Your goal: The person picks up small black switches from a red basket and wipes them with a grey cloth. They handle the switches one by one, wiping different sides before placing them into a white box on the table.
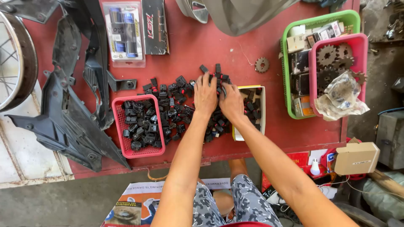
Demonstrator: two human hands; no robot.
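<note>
- My left hand (205,94) lies palm down, fingers spread flat, on the loose pile of small black plastic switch parts (176,110) heaped in the middle of the red table (235,50); it presses on the parts, and I cannot tell whether anything is pinched under it.
- My right hand (231,102) sits just beside it, touching it at the thumb side, fingers curled down into the same pile at its far right edge; whether it has closed on a piece is hidden by its own back.
- The pile runs mostly leftward from both hands, its long spread going across the table toward the small pink plastic basket (119,128), which already holds similar black parts.
- The open white cardboard box (261,112), also with black parts inside, lies just right of my right hand, nearly touching it.
- So my left hand is nearer the pink basket, my right nearer the box.
- A lone grey metal sprocket (261,64) lies beyond the box, apart from the pile.
</note>
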